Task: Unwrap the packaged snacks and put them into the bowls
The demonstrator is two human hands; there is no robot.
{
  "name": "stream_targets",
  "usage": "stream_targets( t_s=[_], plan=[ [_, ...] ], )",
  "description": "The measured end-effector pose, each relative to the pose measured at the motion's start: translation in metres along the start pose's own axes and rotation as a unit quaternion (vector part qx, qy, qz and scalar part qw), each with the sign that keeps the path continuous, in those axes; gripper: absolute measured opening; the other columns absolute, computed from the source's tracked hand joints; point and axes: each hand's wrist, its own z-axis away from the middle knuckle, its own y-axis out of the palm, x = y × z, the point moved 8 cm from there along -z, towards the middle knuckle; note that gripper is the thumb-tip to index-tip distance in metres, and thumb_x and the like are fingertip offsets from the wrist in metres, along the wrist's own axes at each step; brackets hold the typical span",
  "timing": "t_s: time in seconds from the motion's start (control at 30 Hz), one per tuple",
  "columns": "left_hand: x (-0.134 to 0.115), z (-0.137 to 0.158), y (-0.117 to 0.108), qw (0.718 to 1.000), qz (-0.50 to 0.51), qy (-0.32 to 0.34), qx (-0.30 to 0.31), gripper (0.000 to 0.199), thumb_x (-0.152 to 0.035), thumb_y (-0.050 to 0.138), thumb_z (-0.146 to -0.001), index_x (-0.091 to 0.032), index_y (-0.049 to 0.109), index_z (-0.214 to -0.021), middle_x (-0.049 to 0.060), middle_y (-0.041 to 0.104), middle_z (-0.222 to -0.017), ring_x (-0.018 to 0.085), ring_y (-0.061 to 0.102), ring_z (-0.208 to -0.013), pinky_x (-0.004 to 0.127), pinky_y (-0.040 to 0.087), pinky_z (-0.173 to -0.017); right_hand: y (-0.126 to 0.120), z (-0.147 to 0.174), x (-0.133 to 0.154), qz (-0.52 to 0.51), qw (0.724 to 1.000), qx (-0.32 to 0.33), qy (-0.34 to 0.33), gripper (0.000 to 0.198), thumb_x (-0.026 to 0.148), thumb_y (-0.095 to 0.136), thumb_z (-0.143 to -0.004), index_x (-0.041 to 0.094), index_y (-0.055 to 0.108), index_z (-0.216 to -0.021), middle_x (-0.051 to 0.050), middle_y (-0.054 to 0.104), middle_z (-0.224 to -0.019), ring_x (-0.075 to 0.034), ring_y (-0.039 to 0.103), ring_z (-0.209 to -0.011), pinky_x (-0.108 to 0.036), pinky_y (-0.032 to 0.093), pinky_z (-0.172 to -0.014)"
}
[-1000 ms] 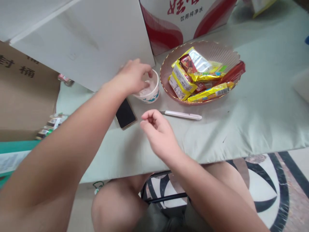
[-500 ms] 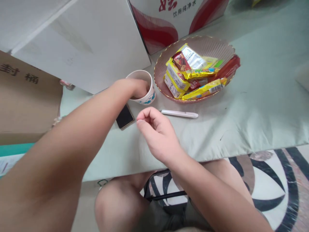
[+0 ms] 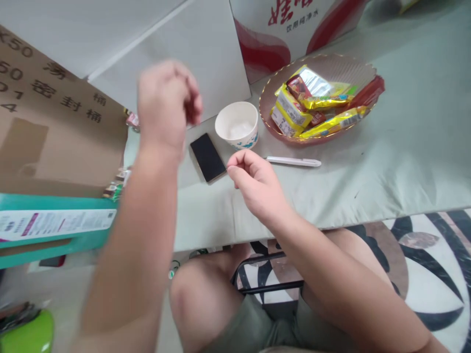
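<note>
A white paper cup (image 3: 239, 139) with a blue pattern stands upright on the cloth, its inside partly in view. Raised to the left of it is my left hand (image 3: 167, 100), blurred, its fingers curled downward; whatever they hold, if anything, is hidden. My right hand (image 3: 257, 184) is in front of the cup, thumb and forefinger pressed together in a pinch, with nothing I can make out between them. Close to those fingertips lie the corner of a black phone (image 3: 209, 158) and a white pen-like tool (image 3: 294, 161).
A pinkish ribbed bowl (image 3: 268, 125) with a gold rim holds several wrapped snacks (image 3: 289, 115). Behind stand a white box (image 3: 217, 59) and a red-and-white carton (image 3: 265, 54). A brown carton (image 3: 66, 142) and a teal box (image 3: 88, 240) are at left. Cloth (image 3: 415, 147) covers the table.
My left hand has come out of the cup and moved up and left. My right hand keeps its pinch. The view has shifted left, and more of the phone and cartons shows.
</note>
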Motion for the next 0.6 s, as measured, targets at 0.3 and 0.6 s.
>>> stream_targets(
  t_s=[0.3,0.6],
  plan=[
    [0.113,0.189,-0.062,0.885,0.263,-0.349,-0.158,0.022,-0.018,0.056,-0.072,-0.019,0.046,-0.052,-0.007,0.024,-0.046,0.006,0.025,-0.039,0.017,0.021,-0.042,0.036,0.014,-0.059,0.118,0.990,0.053,0.061,0.007,0.024,0.055,-0.069,0.022,0.056,-0.076,0.004,0.056,-0.069,-0.011,0.047,-0.062,-0.028,0.038,-0.060],
    [0.148,0.156,-0.133,0.775,0.412,-0.390,-0.278,0.033,-0.013,0.037,-0.089,-0.022,0.036,-0.056,-0.006,0.016,-0.053,0.009,0.017,-0.042,0.021,0.016,-0.041,0.102,0.023,-0.076,0.402,0.899,0.144,-0.094,0.007,0.019,0.059,-0.083,0.024,0.061,-0.088,-0.001,0.066,-0.080,-0.017,0.061,-0.073,-0.032,0.048,-0.069]
  ],
)
